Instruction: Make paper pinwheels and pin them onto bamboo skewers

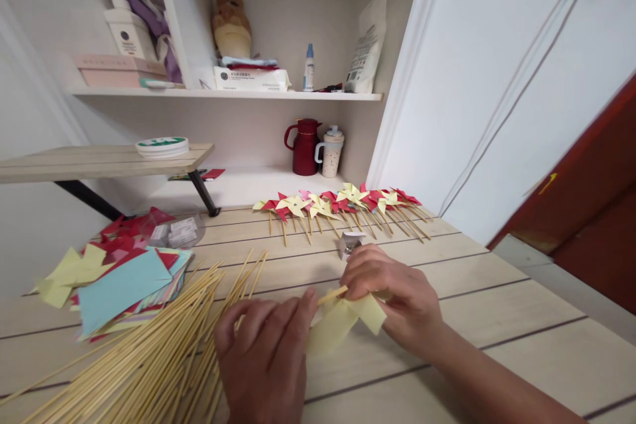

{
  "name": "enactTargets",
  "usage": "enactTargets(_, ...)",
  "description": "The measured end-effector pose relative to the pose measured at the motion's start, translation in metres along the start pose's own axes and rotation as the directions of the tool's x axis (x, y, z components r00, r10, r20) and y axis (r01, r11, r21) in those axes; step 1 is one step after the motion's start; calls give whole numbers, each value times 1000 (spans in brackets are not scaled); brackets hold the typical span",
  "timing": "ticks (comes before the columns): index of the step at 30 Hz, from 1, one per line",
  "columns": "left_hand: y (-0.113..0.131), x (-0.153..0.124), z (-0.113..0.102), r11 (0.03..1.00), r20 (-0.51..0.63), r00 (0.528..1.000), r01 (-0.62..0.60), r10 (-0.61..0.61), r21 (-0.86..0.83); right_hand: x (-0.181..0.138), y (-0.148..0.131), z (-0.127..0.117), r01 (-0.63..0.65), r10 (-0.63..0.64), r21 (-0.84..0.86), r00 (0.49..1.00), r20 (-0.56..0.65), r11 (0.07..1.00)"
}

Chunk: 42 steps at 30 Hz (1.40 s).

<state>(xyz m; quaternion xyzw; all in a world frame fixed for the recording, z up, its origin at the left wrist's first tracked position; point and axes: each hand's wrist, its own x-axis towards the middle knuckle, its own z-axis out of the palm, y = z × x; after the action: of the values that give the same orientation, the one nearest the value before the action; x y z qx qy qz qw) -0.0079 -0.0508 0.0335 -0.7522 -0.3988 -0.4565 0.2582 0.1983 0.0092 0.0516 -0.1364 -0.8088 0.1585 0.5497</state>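
A pale yellow paper pinwheel [334, 330], its blades partly blurred, is pinched in my right hand [395, 291]. A thin wooden stick [332, 295] runs from my left hand [271, 351] to the right fingertips, against the paper. My left fingers are closed around the stick's other end, which they hide. Just beyond my right hand stands a small open box [350, 245] with small metal pieces inside. Left of my left hand lies a large loose bundle of wooden sticks [154, 351].
Red and yellow pinwheels on sticks [342, 202] lie in a row at the table's back. At left are coloured paper sheets [122, 288] and a clear container of small boxes [181, 232]. A raised wooden stand [99, 162] and a red jug [305, 149] are behind.
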Motion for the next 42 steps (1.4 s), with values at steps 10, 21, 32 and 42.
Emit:
enactTargets(10, 13, 4, -3, 993, -111, 994, -2, 15, 115, 1, -5, -1, 6, -6, 22, 1000, -10, 1000)
enactTargets(21, 12, 5, -4, 992, -66, 997, -23, 31, 125, 2, -11, 2, -37, 38, 3, 998, -51, 999)
enactTargets(32, 13, 2, -2, 993, -67, 998, 4, 4, 119, 2, -15, 4, -97, 97, 9, 992, -85, 995)
enactTargets(42, 8, 4, -5, 985, -51, 996, -66, 75, 160, 0, -13, 5, -99, 94, -48, 991, -98, 994)
